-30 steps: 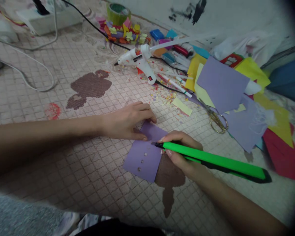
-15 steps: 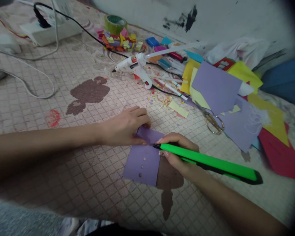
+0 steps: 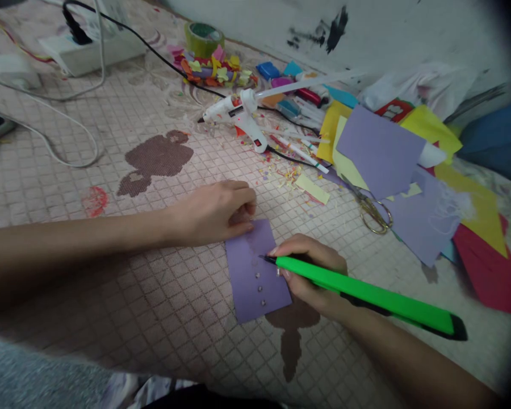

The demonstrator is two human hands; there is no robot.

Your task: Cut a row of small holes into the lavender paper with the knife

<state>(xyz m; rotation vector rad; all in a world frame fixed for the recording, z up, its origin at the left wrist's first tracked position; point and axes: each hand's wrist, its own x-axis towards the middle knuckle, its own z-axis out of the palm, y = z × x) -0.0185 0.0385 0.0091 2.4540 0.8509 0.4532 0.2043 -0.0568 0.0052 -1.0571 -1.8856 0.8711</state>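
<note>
Gripping a bright green utility knife [image 3: 366,296] in the right hand [image 3: 306,289], fingers wrapped closed around the handle, and the black tip comes right down on a small lilac card [image 3: 255,272]! That card lies flat on a woven grid mat [image 3: 162,324], a column of tiny dots running down it, just below the left hand [image 3: 210,213]. Those left fingers [image 3: 242,224] curl loosely, gripping nothing, tips at the card's top edge. Up ahead, a white glue gun [image 3: 234,111] lies on its side among paper shavings, a pale yellow slip [image 3: 311,188] nearby. To the right, gold scissors [image 3: 372,213] poke out from under a heap of lilac, yellow and red paper [image 3: 378,150]. Upper left, a power strip [image 3: 89,54] trails cables, and a roll of green tape [image 3: 202,40] stands behind a pile of colourful paper cutouts [image 3: 210,65].
</note>
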